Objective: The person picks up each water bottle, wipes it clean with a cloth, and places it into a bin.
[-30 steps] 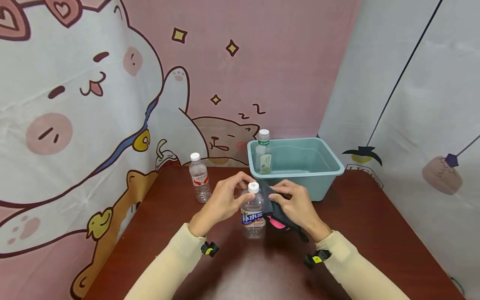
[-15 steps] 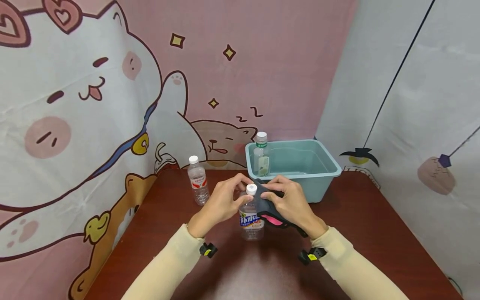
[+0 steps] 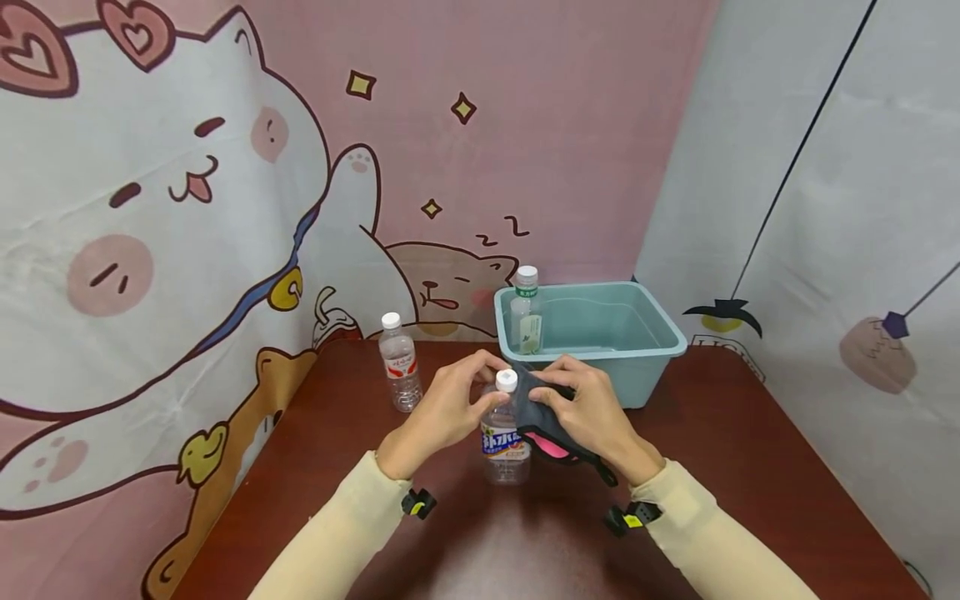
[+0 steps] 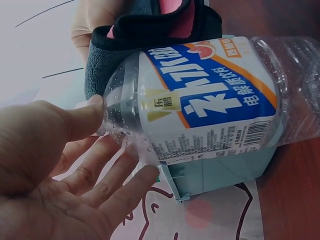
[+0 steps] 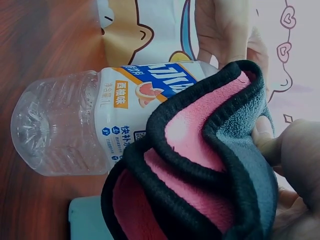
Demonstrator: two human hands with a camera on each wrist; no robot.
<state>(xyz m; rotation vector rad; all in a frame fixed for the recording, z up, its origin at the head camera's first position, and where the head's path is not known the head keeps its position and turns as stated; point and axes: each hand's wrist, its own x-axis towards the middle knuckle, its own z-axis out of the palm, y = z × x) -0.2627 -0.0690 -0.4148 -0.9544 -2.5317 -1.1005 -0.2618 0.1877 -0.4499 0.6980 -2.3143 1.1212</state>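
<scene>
A clear plastic bottle [image 3: 506,450] with a white cap [image 3: 507,381] and a blue, white and orange label stands upright on the table in the head view. My left hand [image 3: 444,408] holds it by the neck, thumb on the near side just under the cap; the other fingers [image 4: 100,180] spread around its shoulder in the left wrist view. With thumb and fingers, my right hand [image 3: 592,412] pinches a folded cloth [image 3: 534,408], dark grey outside, pink inside, edged in black. The cloth lies against the bottle's right shoulder and overlaps the label's edge.
A second clear bottle [image 3: 400,367] with a red-and-white label stands at the back left. Behind my hands sits a light teal plastic bin [image 3: 633,379], with a green-labelled bottle [image 3: 527,312] upright in its left end. The dark red-brown table [image 3: 705,467] meets a cartoon-printed backdrop.
My right hand has brought the cloth left, from beside the bottle onto its shoulder and label edge. My left hand keeps its hold at the neck. The head view shifts slightly.
</scene>
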